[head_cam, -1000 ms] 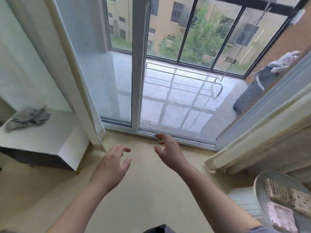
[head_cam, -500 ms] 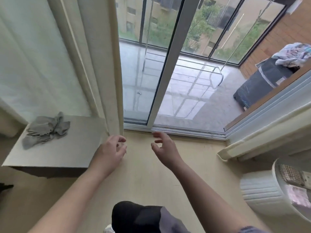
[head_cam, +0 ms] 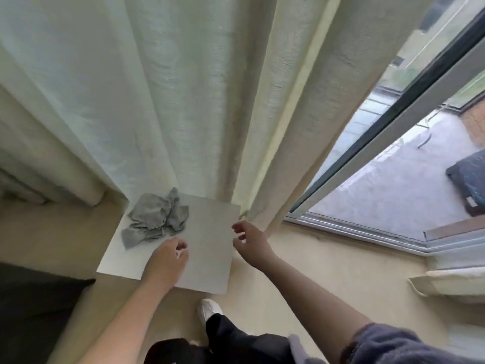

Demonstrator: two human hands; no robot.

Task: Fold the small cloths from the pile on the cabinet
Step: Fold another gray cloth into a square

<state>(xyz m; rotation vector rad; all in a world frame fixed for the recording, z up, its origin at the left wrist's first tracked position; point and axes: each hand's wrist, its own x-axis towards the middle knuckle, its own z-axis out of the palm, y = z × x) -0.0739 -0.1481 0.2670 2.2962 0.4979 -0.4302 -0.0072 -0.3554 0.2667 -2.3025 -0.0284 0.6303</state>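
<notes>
A crumpled pile of grey cloths [head_cam: 155, 218] lies on the far left part of the pale cabinet top [head_cam: 210, 248]. My left hand [head_cam: 168, 261] hovers over the cabinet just in front of the pile, fingers loosely curled, holding nothing. My right hand [head_cam: 249, 243] is at the cabinet's right edge, fingers relaxed and empty, close to the curtain hem. Neither hand touches the cloths.
Pale curtains [head_cam: 183, 101] hang right behind the cabinet and brush its back edge. A sliding glass door [head_cam: 393, 158] is to the right. A dark cushion or seat [head_cam: 34, 306] sits at lower left. My white shoe [head_cam: 210, 310] stands on the floor before the cabinet.
The view has swung left and closer to the cabinet. Both hands have moved from over the floor to over the cabinet top, the left one nearing the cloth pile.
</notes>
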